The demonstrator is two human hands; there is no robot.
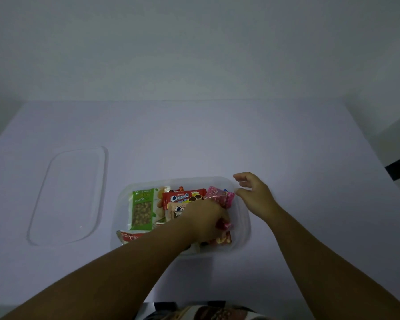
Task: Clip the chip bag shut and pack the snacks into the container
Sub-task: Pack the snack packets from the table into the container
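A clear plastic container [241,218] stands on the table in front of me, filled with snack packs. Inside lie a green nut snack pack [142,209] at the left, a red Cream-O biscuit pack [183,196] at the back, and a pink candy bag [219,196] at the right. My left hand [204,221] reaches into the container, fingers closed on a small red and pink wrapped snack [224,225]. My right hand [255,192] hovers at the container's far right corner, fingers apart, holding nothing. I see no chip bag or clip that I can identify.
The clear lid [67,197] lies flat on the table to the left of the container. The white table [217,139] reaches back to a pale wall. A patterned cloth [208,314] shows at the bottom edge.
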